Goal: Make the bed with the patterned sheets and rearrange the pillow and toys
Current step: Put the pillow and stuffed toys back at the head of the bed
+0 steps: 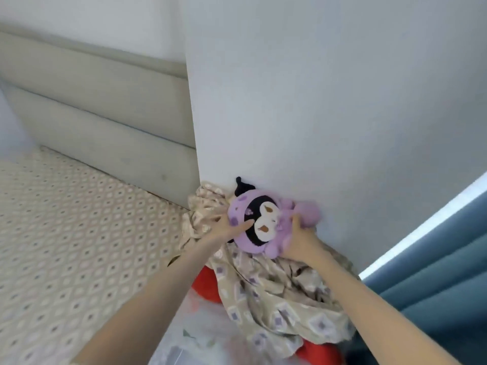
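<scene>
A purple plush toy [263,222] with a black-and-white face lies against the white wall, on top of a crumpled beige patterned sheet [276,299]. My left hand [229,229] grips the toy's left side, fingers curled over its head. My right hand [299,241] grips its right side by the body. The bed's mattress [79,233] lies to the left, covered in a fitted sheet with a diamond pattern. No pillow is in view.
A padded grey-green headboard [105,114] stands behind the mattress. A white wall corner [316,101] juts out beside it. Something red [208,285] shows under the crumpled sheet. A clear plastic bag [200,335] lies below it. Blue curtains [434,272] hang at the right.
</scene>
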The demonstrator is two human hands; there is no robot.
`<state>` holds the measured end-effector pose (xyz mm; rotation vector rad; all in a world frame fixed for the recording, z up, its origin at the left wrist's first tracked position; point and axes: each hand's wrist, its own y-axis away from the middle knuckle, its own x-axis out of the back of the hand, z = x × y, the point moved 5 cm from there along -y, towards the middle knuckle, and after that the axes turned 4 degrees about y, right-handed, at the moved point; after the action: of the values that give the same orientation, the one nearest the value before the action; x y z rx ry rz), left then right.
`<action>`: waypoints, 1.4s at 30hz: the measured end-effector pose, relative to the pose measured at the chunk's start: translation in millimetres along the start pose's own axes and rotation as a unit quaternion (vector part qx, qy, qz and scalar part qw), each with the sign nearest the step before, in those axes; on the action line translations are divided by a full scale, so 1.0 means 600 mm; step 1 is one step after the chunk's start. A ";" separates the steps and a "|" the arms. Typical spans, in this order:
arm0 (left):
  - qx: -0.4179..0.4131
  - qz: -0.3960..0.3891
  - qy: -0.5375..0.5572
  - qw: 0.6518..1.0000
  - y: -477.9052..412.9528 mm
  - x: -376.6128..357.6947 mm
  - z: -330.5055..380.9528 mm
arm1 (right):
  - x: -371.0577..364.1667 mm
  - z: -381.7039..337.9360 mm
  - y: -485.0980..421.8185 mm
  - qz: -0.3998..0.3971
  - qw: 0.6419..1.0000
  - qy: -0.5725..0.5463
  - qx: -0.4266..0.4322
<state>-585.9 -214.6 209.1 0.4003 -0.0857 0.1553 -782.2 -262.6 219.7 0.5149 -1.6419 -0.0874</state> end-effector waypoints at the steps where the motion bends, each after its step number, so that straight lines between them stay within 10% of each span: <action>1: 0.000 0.006 -0.017 1.000 0.000 0.003 0.002 | 0.006 -0.004 -0.002 0.014 1.000 0.007 0.013; 14: -0.025 0.210 0.044 0.976 0.115 0.274 0.068 | 0.145 -0.273 0.041 0.170 0.960 -0.041 0.219; 23: 0.017 0.409 0.136 0.902 0.345 0.583 -0.079 | 0.026 -0.653 0.077 0.037 0.919 -0.104 0.378; 37: 0.065 0.400 0.062 0.912 0.489 0.903 -0.208 | -0.198 -1.053 -0.001 -0.167 0.897 -0.407 0.048; 42: 0.050 0.377 0.053 0.923 0.448 0.908 -0.189 | -0.195 -1.027 -0.007 -0.143 0.942 -0.268 0.141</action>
<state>-88.8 147.0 269.5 0.4453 -0.1231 0.9469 -184.0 -74.5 201.8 1.0168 -2.1146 -0.2244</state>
